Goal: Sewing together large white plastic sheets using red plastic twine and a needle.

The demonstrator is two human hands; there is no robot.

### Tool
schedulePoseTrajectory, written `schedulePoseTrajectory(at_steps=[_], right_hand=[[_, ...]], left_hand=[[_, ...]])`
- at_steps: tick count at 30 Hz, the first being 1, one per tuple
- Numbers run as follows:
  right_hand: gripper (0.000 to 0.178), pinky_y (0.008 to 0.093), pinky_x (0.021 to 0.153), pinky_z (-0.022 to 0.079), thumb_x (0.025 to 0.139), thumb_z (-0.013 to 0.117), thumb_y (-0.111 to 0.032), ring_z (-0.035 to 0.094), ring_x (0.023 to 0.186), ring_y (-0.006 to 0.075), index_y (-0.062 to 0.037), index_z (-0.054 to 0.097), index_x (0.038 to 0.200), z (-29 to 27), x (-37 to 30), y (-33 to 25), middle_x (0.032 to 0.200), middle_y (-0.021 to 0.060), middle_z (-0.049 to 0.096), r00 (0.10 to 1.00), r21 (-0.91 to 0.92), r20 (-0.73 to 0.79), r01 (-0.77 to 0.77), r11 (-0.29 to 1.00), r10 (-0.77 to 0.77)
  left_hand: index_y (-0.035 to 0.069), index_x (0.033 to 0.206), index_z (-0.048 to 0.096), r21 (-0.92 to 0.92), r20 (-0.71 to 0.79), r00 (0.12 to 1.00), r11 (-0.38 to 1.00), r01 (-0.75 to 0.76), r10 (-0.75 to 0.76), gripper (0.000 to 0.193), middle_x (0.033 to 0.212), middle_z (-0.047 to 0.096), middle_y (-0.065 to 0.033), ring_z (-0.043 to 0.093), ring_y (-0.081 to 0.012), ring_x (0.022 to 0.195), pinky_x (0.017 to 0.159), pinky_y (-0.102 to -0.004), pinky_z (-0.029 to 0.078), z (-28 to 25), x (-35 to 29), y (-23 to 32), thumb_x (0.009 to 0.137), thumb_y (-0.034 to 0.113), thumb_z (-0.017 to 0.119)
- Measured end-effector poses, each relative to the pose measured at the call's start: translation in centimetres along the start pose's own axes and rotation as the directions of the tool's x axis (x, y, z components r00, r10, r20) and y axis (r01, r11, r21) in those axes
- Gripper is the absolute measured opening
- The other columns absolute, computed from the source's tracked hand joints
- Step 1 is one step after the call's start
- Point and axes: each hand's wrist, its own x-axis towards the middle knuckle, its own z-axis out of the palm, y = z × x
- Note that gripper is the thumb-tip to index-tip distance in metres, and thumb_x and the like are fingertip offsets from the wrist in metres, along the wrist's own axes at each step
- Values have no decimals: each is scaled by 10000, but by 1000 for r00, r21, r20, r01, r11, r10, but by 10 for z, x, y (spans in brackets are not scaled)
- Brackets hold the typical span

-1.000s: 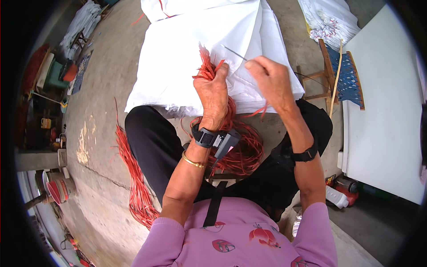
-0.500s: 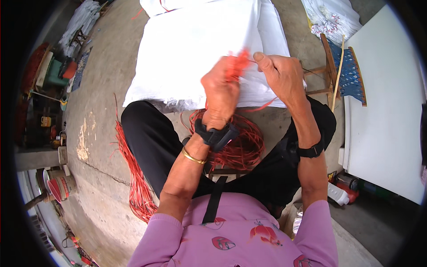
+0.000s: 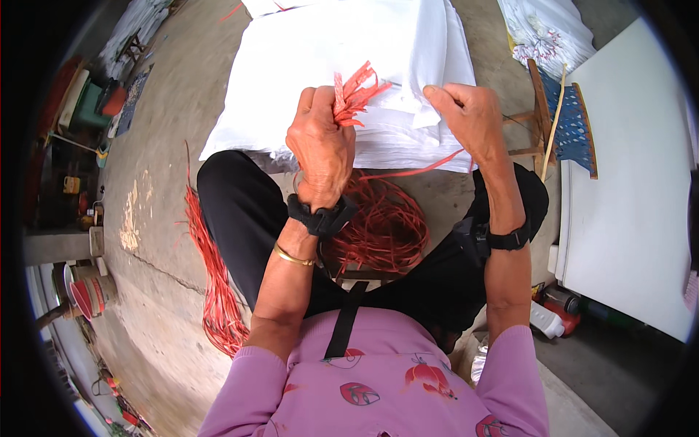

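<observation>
My left hand [image 3: 320, 131] is closed round a bunch of red plastic strips [image 3: 358, 93]. Their frayed ends fan out beyond its fingers, above a stack of white woven sacks [image 3: 291, 65]. To the right, my right hand [image 3: 470, 120] is closed with the thumb pressed against the fingers. Out from under it a red strip [image 3: 419, 172] trails left toward my knees; the grip itself is mostly hidden. Beside the right thumb lies a folded white edge of the top sack. A loose coil of red strips [image 3: 382, 229] sits between my legs.
More red strips [image 3: 218, 291] hang beside my left leg. On the right are a wooden chair with blue webbing [image 3: 571, 120], a leaning stick [image 3: 555, 124] and a large white panel [image 3: 633, 189]. Another white sack bundle [image 3: 550, 33] lies at the far right.
My left hand has moved left and slightly down with the red bunch, away from my right hand. The bunch, blurred before, now shows clearly. My right hand has barely shifted.
</observation>
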Motion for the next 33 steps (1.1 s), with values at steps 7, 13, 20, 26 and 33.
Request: schedulePoseTrajectory(at_steps=[7,13,20,26,33], right_hand=[[417,380,458,387,827,595,-353,496,462,327,-33,577,561,35,9,4,494,141,497,963,-65,57,268,961,-264],[477,284,500,344,867,588,-412,376,533,75,-18,544,602,70,9,-3,535,-11,398,995,675,77,-99,731,64],[514,276,394,257,836,621,-353,322,422,66,-10,477,480,49,17,-16,425,-21,343,984,352,122,-165,921,130],[537,369,402,334,814,644,-363,420,340,245,12,513,453,62,23,-11,370,122,434,966,-114,117,242,963,-229],[303,288,548,393,847,621,-310,477,612,97,-26,584,750,115,23,-17,660,14,522,994,635,22,67,769,-105]], left_hand=[[53,792,567,-161,-175,985,986,-33,4,169,709,548,-100,546,-260,560,507,-365,440,20,-3,12,690,-46,658],[90,892,573,-221,-77,988,964,-149,135,330,858,577,-81,591,-309,635,510,-378,469,22,-15,20,614,-86,583],[78,782,536,107,-186,980,991,85,-64,175,740,530,-89,556,-321,594,491,-400,421,-20,-1,-41,678,-16,642],[53,812,560,35,-222,974,998,52,-43,205,738,542,-110,555,-305,620,531,-368,446,-9,-2,-35,655,-66,614],[87,874,556,-103,-69,996,993,-63,56,278,820,549,-97,565,-290,558,468,-389,447,17,-6,-11,627,-31,609]])
